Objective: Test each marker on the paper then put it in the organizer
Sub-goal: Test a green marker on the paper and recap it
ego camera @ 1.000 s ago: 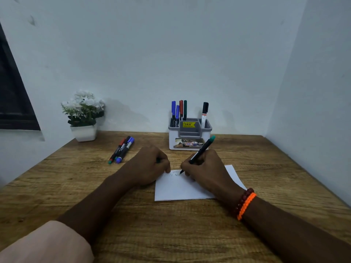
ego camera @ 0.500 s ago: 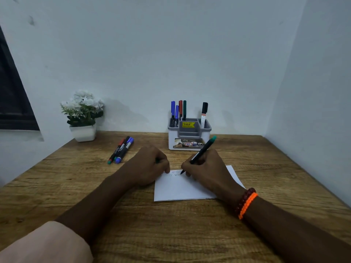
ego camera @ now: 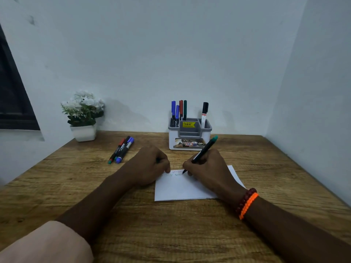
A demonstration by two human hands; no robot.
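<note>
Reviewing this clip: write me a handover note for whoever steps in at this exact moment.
Right hand: grips the green marker, tip on the paper beside zigzag test marks.
Left hand: curled, resting on the paper's left edge; looks to hold a small dark thing, maybe the cap.
Organizer: at the table's back, five markers standing in it.
Done: those five, apparently.
Left: finish this one, store it, then test the loose markers lying to the left.

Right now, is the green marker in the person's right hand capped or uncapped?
Uncapped. The green marker in the right hand has its bare tip down on the paper, beside fresh zigzag scribbles.
</note>
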